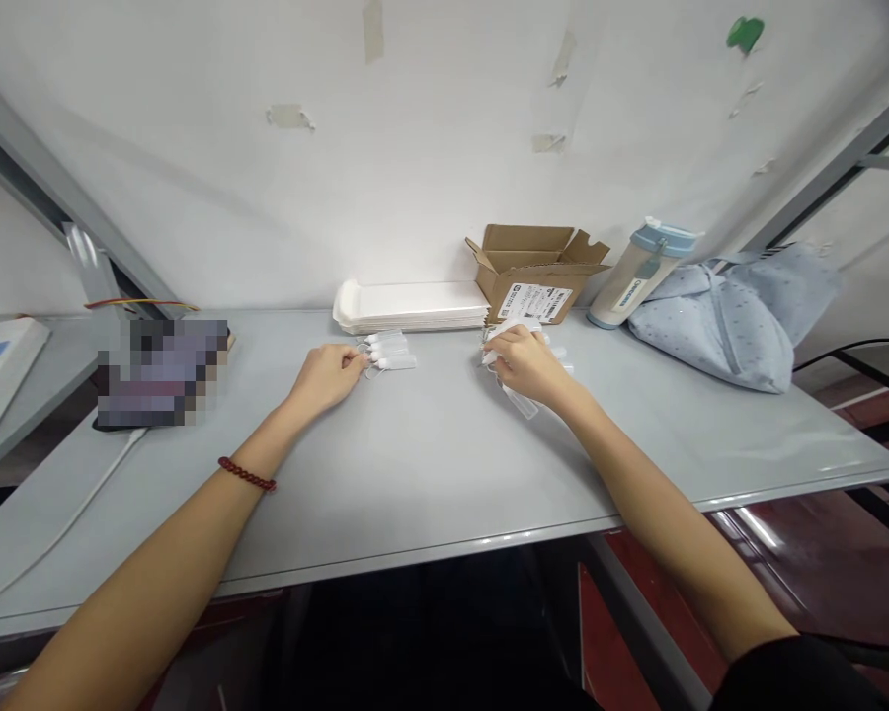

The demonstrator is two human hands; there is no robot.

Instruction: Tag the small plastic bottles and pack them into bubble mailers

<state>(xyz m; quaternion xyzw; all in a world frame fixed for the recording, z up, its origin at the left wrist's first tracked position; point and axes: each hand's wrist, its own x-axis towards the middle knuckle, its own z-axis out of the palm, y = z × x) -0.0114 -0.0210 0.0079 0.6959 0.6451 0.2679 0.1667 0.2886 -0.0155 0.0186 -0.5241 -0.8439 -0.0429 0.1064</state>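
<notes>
My left hand rests on the table with thumb and fingers pinched at the looped ends of several small translucent plastic pieces with white tips. These lie side by side, pointing right. Across from it, my right hand is closed over a loose pile of similar translucent pieces in front of the cardboard box. Its fingers grip at least one whitish piece; how many is hidden by the hand. A dark red bracelet circles my left wrist.
Against the wall stand a stack of white trays or sleeves and an open cardboard box. A blue-lidded bottle and a pale blue cloth bag are at right. A blurred-out phone-like device with a white cable lies left.
</notes>
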